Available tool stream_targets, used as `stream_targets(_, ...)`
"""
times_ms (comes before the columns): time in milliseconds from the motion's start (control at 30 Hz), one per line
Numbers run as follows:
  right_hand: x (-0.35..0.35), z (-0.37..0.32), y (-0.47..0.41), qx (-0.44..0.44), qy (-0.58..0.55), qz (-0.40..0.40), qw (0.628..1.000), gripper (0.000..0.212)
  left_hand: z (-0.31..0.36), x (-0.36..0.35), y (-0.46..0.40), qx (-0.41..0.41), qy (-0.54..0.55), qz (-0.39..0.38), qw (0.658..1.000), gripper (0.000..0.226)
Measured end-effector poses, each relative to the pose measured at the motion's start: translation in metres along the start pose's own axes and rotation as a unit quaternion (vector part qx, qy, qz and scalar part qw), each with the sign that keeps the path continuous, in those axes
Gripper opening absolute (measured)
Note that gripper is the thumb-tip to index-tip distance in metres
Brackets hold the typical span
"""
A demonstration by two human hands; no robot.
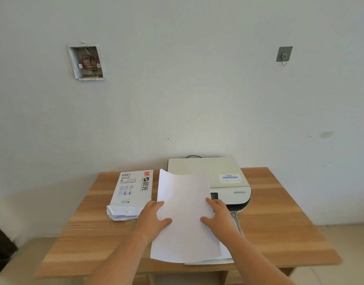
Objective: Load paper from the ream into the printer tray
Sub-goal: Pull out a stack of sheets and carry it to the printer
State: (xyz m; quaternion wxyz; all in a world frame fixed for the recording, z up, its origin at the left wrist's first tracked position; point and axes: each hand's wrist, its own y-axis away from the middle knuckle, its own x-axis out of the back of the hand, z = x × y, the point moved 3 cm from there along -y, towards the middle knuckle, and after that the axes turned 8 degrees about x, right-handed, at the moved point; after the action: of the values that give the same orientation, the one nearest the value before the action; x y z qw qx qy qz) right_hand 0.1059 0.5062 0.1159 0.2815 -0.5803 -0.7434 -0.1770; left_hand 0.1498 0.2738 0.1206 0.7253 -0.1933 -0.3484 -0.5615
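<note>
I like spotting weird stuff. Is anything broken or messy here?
Yes. A square hole in the wall, upper left, has no cover, and red wires show inside. The paper pack on the table has a torn, crumpled open end nearest the person.

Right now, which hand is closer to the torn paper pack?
Left. The left hand grips the sheets right beside the paper pack; the right hand grips their far edge, over by the printer.

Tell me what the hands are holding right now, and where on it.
Both hold a thin stack of white paper sheets by its long side edges: left hand on the left edge, right hand on the right, thumbs on top.
</note>
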Motion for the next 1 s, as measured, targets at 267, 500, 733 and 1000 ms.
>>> stream_targets(267,0.021,0.042,0.004,-0.044,0.009,0.009,0.999,0.068,0.015,-0.045,-0.012,-0.013,-0.019,-0.040,0.999,0.062)
stream_targets(500,0.044,0.048,-0.017,-0.056,0.033,0.020,0.998,0.066,0.039,-0.057,-0.040,-0.040,0.015,-0.045,0.998,0.061)
stream_targets(733,0.054,0.052,-0.038,-0.054,0.024,0.032,0.998,0.067,0.050,-0.062,-0.063,-0.050,0.009,-0.038,0.998,0.061)
stream_targets(1000,0.064,0.081,-0.055,-0.048,0.015,0.007,0.999,0.066,0.055,-0.084,-0.065,-0.016,0.024,-0.034,0.999,0.062)
